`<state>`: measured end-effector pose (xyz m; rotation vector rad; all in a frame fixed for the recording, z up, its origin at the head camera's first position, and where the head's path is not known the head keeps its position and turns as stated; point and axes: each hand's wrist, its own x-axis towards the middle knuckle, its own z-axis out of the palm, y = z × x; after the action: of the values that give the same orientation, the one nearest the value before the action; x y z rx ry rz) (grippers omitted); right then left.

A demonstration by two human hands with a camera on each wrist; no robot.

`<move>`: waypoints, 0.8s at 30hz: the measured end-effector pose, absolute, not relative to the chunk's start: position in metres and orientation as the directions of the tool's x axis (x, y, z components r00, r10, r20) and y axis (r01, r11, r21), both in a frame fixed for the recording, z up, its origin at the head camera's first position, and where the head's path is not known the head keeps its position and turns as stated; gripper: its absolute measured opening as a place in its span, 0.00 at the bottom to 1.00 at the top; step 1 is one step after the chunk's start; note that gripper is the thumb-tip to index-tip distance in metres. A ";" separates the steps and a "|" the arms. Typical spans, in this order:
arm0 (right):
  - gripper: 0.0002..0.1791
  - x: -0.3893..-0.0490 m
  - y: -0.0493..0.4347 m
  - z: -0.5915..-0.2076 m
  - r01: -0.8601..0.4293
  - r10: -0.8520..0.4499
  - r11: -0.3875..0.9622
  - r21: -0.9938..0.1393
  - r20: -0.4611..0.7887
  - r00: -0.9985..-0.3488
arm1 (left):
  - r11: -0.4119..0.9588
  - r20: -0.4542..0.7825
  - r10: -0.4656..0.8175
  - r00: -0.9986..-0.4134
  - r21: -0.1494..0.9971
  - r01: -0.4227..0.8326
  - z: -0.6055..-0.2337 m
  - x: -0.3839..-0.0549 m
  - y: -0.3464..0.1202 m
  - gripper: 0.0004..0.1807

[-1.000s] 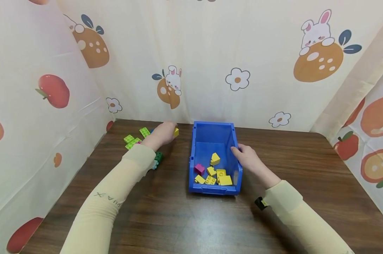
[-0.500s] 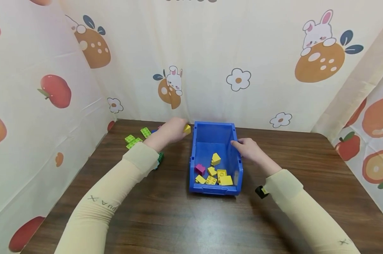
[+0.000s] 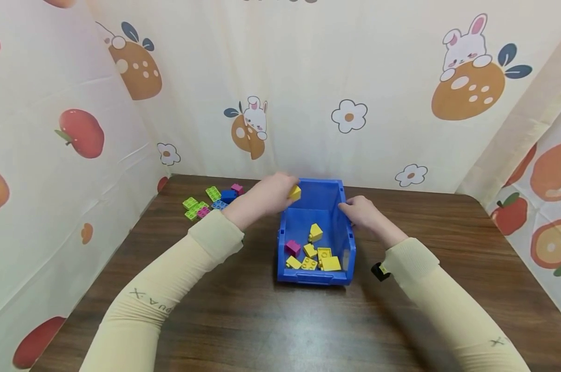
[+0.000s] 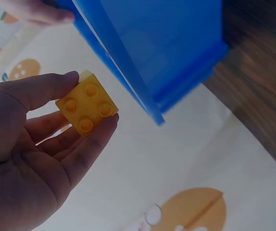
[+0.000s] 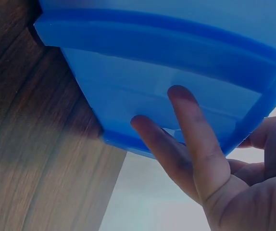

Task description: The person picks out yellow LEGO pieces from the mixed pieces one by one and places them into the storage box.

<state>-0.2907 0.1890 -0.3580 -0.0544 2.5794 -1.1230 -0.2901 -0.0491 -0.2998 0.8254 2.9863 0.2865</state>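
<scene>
My left hand [image 3: 273,195] pinches a yellow toy brick [image 4: 87,105] between thumb and fingertips, its round studs facing the left wrist camera. In the head view this hand overlaps the back left edge of a blue plastic bin [image 3: 313,279]. My right hand [image 3: 365,214] grips the bin's right wall, thumb at the rim and fingers [image 5: 200,144] against the outside. Lying inside the bin are several yellow bricks [image 3: 329,264], mostly toward the front, and a magenta brick [image 3: 292,248] at the left.
Left of the bin, partly behind my left forearm, lie lime green bricks [image 3: 213,193], a dark blue brick [image 3: 228,196], a light blue one [image 3: 219,205] and magenta ones [image 3: 236,189]. A printed curtain [image 3: 304,129] hangs directly behind the brown table [image 3: 280,325].
My left hand has moved right with the yellow brick, from beside the loose bricks to the bin's back left edge. My right hand has slid slightly back along the wall; the bin stays put.
</scene>
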 end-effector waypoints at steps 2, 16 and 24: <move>0.25 -0.291 0.189 -0.358 0.096 -0.163 0.690 -0.718 -0.283 -0.945 | 0.836 0.010 0.528 -0.849 0.168 0.522 -0.301 -0.287 -0.044 0.26; 0.25 -0.286 0.190 -0.358 0.094 -0.155 0.701 -0.707 -0.279 -0.948 | 0.783 -0.069 0.618 -0.783 0.147 0.604 -0.316 -0.271 -0.012 0.27; 0.25 -0.286 0.190 -0.359 0.081 -0.151 0.723 -0.686 -0.271 -0.951 | 0.799 -0.148 0.601 -0.785 0.142 0.585 -0.333 -0.264 0.004 0.27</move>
<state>-0.2857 0.1902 -0.3585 -0.0550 2.6198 -1.0645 -0.2638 0.0039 -0.3332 0.9323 2.8012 0.1317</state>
